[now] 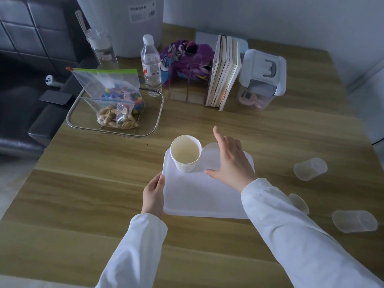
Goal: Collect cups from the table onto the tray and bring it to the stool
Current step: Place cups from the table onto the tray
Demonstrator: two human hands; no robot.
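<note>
A white tray (197, 196) lies flat on the wooden table. A white paper cup (185, 153) stands upright on its far left corner. My left hand (154, 194) grips the tray's left edge. My right hand (230, 163) hovers over the tray's far right part with fingers spread, just right of the paper cup and apart from it; part of a clear cup (212, 147) shows behind it. More clear plastic cups lie on their sides on the table to the right: one (310, 169), one (354, 221), and one (299, 203) partly hidden by my sleeve.
A wire basket (116, 129) with zip bags stands at the far left. Behind are a water bottle (151, 65), a clear organiser with purple cloth (187, 59), books (224, 73) and a lidded box (260, 77). A dark sofa (25, 80) lies beyond the table's left edge.
</note>
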